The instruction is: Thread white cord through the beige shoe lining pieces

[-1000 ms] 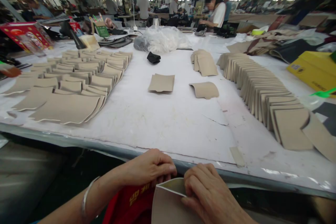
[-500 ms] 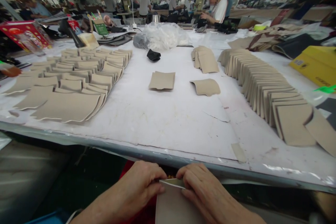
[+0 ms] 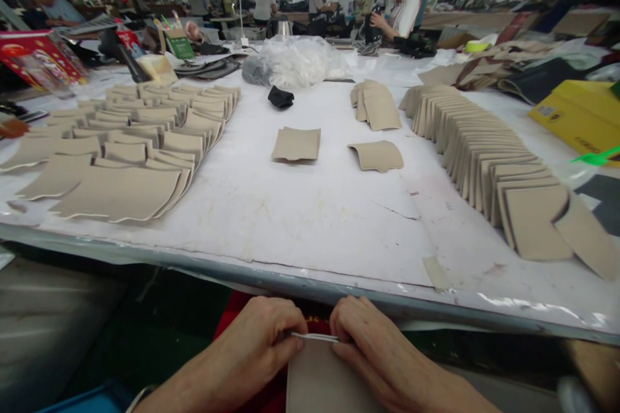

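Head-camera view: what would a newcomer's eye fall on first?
Probably the long fanned row of beige pieces on the right of the white table, and the overlapping beige panels on its left. At bottom, the left hand and right hand hold another panel by its edge.

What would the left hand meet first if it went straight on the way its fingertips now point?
Probably the right hand, gripping the same beige panel opposite the left hand; exact depth is hard to judge.
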The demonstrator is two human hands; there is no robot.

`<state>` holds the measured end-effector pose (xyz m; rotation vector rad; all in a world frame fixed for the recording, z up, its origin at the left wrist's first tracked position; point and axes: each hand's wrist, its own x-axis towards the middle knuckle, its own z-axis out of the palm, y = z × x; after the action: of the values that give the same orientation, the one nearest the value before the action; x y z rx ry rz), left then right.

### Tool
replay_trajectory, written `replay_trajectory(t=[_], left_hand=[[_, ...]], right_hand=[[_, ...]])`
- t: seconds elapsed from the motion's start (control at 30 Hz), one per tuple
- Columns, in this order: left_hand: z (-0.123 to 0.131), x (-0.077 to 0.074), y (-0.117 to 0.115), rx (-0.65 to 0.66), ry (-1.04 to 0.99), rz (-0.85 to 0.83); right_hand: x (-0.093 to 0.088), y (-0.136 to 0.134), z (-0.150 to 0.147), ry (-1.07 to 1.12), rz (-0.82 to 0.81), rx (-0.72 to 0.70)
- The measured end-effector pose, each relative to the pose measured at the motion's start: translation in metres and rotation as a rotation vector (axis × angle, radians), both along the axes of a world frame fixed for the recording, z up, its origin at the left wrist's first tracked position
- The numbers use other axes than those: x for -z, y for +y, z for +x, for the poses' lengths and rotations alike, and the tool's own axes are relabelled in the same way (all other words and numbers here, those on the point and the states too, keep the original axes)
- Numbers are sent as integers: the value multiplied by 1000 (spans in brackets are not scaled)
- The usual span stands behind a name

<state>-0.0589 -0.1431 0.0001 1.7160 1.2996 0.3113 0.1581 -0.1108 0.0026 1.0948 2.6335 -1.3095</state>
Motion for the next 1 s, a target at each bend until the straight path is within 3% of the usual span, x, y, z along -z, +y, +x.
replay_trajectory(t=[0.33,0.67,0.83,1.0], left_hand=[[8,7,1,72,78,27],[18,14,-4,92,152,78],[19,14,-9,138,175,91],[17,13,-8,100,90,59]], right_hand=[[5,-3,6,28,19,-11],[31,-8,9,142,311,-81],[40,-11,12,198,289,-69],[38,-12,14,214,201,-16]])
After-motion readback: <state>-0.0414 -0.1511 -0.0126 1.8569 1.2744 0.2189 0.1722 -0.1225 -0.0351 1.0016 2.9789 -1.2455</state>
